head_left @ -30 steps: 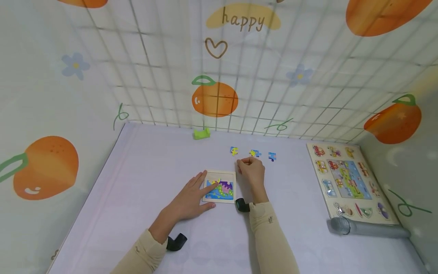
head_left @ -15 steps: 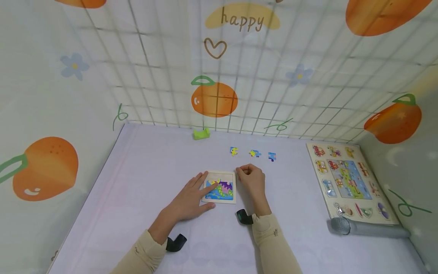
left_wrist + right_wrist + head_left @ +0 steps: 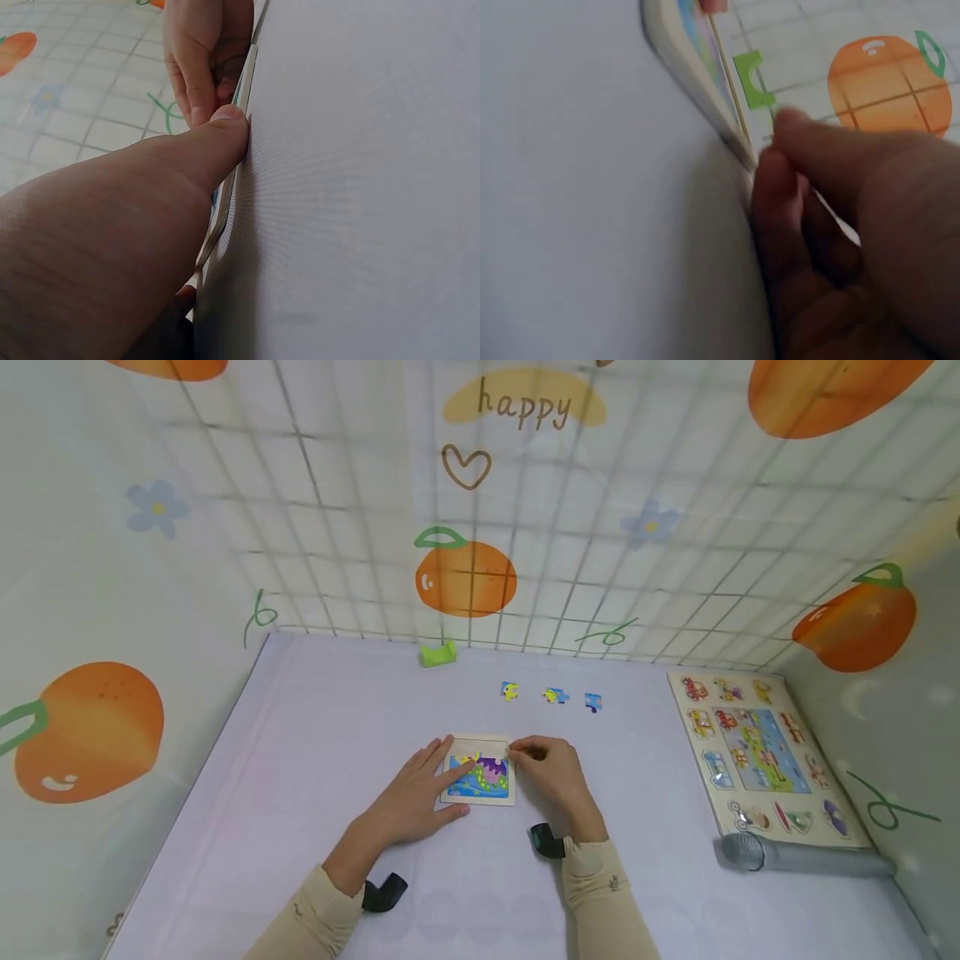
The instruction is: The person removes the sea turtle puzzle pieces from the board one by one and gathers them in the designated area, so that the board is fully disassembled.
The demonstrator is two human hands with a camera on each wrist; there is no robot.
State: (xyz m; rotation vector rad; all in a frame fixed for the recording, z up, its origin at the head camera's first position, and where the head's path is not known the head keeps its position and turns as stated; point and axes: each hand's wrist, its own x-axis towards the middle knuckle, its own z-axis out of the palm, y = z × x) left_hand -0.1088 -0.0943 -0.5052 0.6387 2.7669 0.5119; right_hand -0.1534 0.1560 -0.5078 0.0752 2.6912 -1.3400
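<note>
A small square wooden puzzle tray (image 3: 487, 802) lies on the table, its lower part filled by a blue, purple and green picture. My left hand (image 3: 408, 795) rests on its left side with fingers spread; the left thumb (image 3: 221, 124) lies along the tray's near edge in the left wrist view. At the upper right corner, the thumb and index finger of my right hand (image 3: 557, 775) are pinched together, apparently on a puzzle piece that the fingertips almost wholly hide. Loose puzzle pieces lie behind the tray: a yellow-blue one (image 3: 510, 692), another yellow-blue one (image 3: 556, 696) and a blue one (image 3: 593, 702).
A green notched block (image 3: 438, 653) stands near the back edge. To the right are a larger wooden vehicle puzzle board (image 3: 701, 752) and a grey microphone (image 3: 810, 857). A patterned curtain (image 3: 330, 510) closes off the back. Black wrist-worn devices show at both cuffs.
My right hand has come down from near the loose pieces toward the tray's upper right corner, fingertips now at its rim. My left hand has stayed on the tray.
</note>
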